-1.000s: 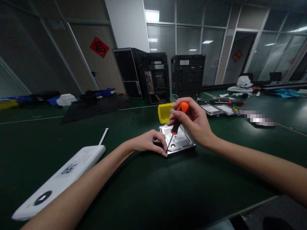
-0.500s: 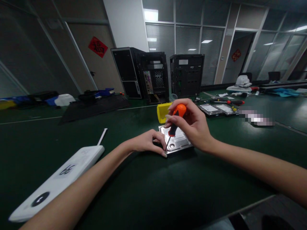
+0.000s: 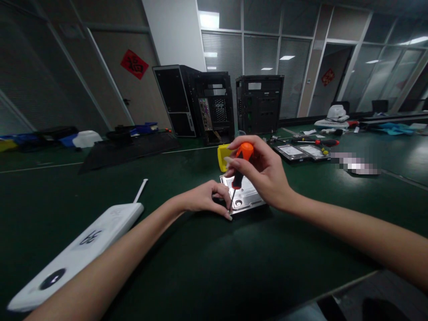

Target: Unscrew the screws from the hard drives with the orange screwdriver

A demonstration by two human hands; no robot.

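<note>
A silver hard drive (image 3: 248, 197) lies flat on the dark green table. My left hand (image 3: 203, 199) is closed on its near left corner, thumb and fingers pinching the edge. My right hand (image 3: 267, 174) grips a screwdriver (image 3: 237, 179) by its orange and black handle. The shaft slants down, and its tip meets the drive's corner right beside my left fingertips. Whether a screw sits under the tip I cannot make out. Part of the drive's far right side is hidden behind my right hand.
Behind the drive stands a yellow container (image 3: 222, 158). Black computer cases (image 3: 260, 104) rise farther back. Two more hard drives (image 3: 290, 152) and tools (image 3: 323, 142) lie at right. A white device (image 3: 85, 247) marked with digits rests beside my left forearm.
The screwdriver's handle has tipped slightly left and stands a little more upright, with my right hand moving along. My left hand stays at the drive's corner. The whole view has shifted slightly.
</note>
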